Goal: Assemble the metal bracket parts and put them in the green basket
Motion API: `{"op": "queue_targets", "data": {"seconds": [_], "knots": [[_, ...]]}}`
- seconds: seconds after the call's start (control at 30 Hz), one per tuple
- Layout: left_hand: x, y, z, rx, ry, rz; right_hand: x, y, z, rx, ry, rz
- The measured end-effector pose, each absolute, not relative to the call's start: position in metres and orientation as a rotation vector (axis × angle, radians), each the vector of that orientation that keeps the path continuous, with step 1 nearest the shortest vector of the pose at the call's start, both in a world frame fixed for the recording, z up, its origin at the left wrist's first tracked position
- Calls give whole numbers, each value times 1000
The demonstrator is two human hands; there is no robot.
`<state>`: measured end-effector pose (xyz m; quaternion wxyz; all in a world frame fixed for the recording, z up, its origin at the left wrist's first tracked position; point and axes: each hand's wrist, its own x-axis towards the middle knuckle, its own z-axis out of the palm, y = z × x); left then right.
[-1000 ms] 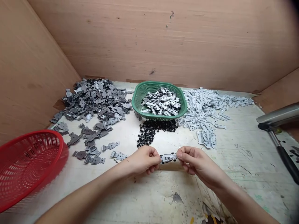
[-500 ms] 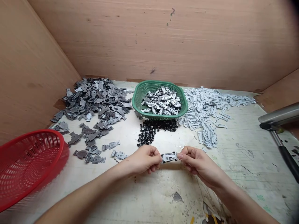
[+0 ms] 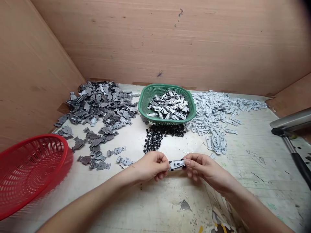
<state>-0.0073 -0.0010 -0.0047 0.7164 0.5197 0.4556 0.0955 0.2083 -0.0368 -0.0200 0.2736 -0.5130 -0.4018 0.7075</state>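
Between my two hands is a small white toy race car [image 3: 177, 164] with black wheels, held level just above the table. My left hand [image 3: 155, 165] pinches its left end, fingers curled closed. The right end is gripped between the thumb and fingertips of my right hand [image 3: 200, 165], which hide that tip and a wheel. Beyond my hands lies a heap of small black wheels [image 3: 153, 139]. Behind them stands a green basket [image 3: 167, 121] holding several similar white cars. Two loose grey metal car bases [image 3: 124, 160] lie left of my left hand.
A big pile of grey metal bases [image 3: 99, 103] spreads at the back left, and white car bodies [image 3: 211, 110] pile up at the back right. A red basket [image 3: 65, 155] stands at the left. A metal lever with a black handle [image 3: 301, 168] juts in from the right. Wooden panels surround the table.
My right hand has shifted slightly left and its fingers now cover more of the car's right end. My left hand keeps its pinch.
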Motion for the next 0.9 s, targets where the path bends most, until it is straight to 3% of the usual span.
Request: {"op": "queue_targets", "data": {"seconds": [0.9], "knots": [[-8, -6, -3, 1218, 912, 355, 178, -52, -14, -1275, -1177, 1747]]}}
